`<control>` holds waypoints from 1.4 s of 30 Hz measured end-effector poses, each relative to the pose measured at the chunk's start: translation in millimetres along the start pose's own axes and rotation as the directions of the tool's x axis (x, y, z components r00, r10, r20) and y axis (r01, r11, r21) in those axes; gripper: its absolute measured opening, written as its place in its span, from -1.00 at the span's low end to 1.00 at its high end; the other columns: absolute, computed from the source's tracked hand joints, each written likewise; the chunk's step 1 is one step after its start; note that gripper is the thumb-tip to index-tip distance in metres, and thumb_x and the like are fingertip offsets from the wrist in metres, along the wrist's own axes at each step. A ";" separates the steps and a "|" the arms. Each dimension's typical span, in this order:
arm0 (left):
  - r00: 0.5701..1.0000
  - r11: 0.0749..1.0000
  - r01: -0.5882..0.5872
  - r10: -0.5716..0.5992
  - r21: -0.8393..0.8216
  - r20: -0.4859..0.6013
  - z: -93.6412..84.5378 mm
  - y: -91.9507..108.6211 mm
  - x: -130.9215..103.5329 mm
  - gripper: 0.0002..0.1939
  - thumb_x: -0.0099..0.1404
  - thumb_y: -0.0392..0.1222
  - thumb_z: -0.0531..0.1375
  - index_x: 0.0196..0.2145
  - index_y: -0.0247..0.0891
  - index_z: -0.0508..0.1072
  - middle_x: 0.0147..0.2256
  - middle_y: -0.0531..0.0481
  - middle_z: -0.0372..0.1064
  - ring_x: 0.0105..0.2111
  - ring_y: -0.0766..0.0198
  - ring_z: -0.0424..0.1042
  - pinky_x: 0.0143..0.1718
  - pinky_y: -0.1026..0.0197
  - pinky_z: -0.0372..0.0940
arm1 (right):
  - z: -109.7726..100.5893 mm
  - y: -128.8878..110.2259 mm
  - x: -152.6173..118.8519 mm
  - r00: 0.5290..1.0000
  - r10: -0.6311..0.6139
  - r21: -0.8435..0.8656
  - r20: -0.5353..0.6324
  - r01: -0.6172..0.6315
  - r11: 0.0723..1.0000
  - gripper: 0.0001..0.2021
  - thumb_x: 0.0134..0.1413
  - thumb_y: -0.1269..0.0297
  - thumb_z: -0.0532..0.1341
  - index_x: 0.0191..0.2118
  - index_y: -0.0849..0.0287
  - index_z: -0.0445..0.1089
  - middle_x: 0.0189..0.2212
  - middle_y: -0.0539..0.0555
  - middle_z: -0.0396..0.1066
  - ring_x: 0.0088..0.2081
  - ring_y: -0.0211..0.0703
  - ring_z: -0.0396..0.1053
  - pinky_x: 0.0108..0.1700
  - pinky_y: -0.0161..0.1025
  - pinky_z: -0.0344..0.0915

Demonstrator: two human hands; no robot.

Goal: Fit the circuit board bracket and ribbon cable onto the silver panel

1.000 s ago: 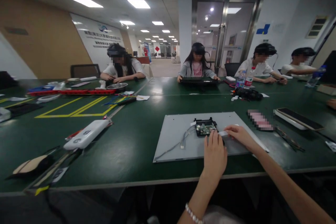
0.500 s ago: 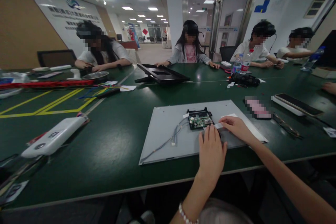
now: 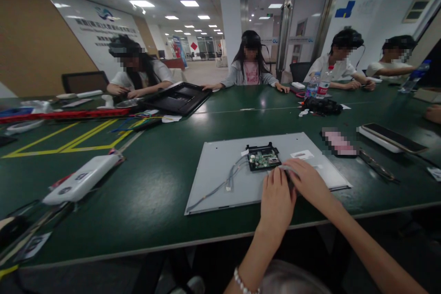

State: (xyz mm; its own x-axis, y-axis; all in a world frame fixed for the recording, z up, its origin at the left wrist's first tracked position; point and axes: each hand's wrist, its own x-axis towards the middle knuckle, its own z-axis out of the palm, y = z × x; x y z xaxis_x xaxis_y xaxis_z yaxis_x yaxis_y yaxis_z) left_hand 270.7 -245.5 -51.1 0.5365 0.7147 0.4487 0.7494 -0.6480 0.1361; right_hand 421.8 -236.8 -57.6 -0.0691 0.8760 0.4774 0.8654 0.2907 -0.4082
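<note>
A flat grey panel [image 3: 213,170] lies on the green table in front of me. Mounted on it is a green circuit board [image 3: 265,160] in a black frame, with grey cables [image 3: 220,186] running off to the lower left. My left hand [image 3: 278,197], fingers together and curled, rests at the board's lower edge; what lies under its fingertips is hidden. Just right of it, my right hand [image 3: 310,183] pinches a pale flat strip [image 3: 286,167] close to the board. A white label [image 3: 302,154] is on the panel beyond my right hand.
A phone [image 3: 339,141], another phone on a white case [image 3: 392,138] and glasses [image 3: 377,164] lie to the right. At left is a white power bank-like box [image 3: 82,178]. A black frame [image 3: 181,98], bottles [image 3: 324,83] and several people are across the table.
My right hand has moved left and down with the strip, closer to my left hand, uncovering the white label. Across the table, the black frame has moved left and been laid lower.
</note>
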 end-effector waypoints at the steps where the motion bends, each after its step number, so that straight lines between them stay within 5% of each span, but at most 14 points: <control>1: 1.000 1.000 -0.004 0.004 -0.002 -0.001 0.7 -0.3 0.3 -0.51 0.33 -0.21 0.09 0.19 -0.38 0.21 0.15 -0.25 0.23 0.13 0.05 0.24 0.16 -0.02 0.18 | 1.7 -2.7 -4.9 0.999 -0.006 0.044 0.034 0.004 0.999 -0.64 0.21 0.43 -0.04 0.03 0.15 0.38 -0.02 0.18 0.43 0.03 0.00 0.37 0.11 0.02 0.28; 8: 1.000 1.000 0.013 -0.013 0.011 0.015 1.6 1.3 2.7 -0.52 0.35 -0.15 0.08 0.18 -0.37 0.23 0.15 -0.26 0.22 0.12 0.04 0.27 0.17 -0.05 0.14 | 7.8 -3.1 -26.1 0.995 -0.030 -0.071 0.095 0.037 0.997 -0.50 0.16 0.51 -0.07 0.19 0.18 0.25 0.12 0.22 0.35 0.14 0.07 0.30 0.20 0.14 0.15; 24: 0.998 0.998 0.048 -0.050 0.031 0.049 -0.2 4.3 -0.2 -0.49 0.37 -0.06 0.07 0.19 -0.38 0.24 0.15 -0.25 0.27 0.17 0.02 0.22 0.22 -0.18 0.02 | 6.9 -6.6 -31.7 0.997 0.058 -0.073 0.043 -0.055 0.996 -0.53 0.18 0.50 -0.05 0.18 0.24 0.26 0.11 0.27 0.35 0.12 0.07 0.33 0.14 0.05 0.27; 33: 0.997 0.998 0.065 -0.065 -0.008 0.047 -4.4 4.9 0.8 -0.53 0.37 -0.08 0.07 0.16 -0.35 0.26 0.11 -0.25 0.30 0.14 0.00 0.24 0.19 -0.20 0.05 | 5.5 -6.4 -30.1 0.993 0.112 -0.005 0.021 -0.112 0.994 -0.56 0.20 0.44 -0.04 0.16 0.21 0.30 0.10 0.25 0.36 0.15 0.05 0.30 0.18 0.06 0.23; 42: 0.997 0.991 0.079 -0.079 -0.110 0.004 -25.4 -10.1 -7.0 -0.55 0.37 -0.19 0.06 0.19 -0.18 0.22 0.20 -0.16 0.19 0.25 0.05 0.09 0.21 -0.18 0.07 | -2.1 11.9 -28.3 0.985 0.164 0.305 -0.058 -0.139 0.942 -0.58 0.24 0.31 -0.01 0.19 0.08 0.25 0.23 0.14 0.21 0.26 -0.03 0.13 0.29 0.07 0.04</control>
State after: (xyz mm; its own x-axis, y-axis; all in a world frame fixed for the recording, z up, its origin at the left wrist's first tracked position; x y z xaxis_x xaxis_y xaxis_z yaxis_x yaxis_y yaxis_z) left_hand 249.5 -250.6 -33.1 0.4770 0.7648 0.4331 0.7422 -0.6145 0.2676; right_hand 435.1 -259.0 -74.3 0.1026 0.8879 0.4484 0.6737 0.2696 -0.6880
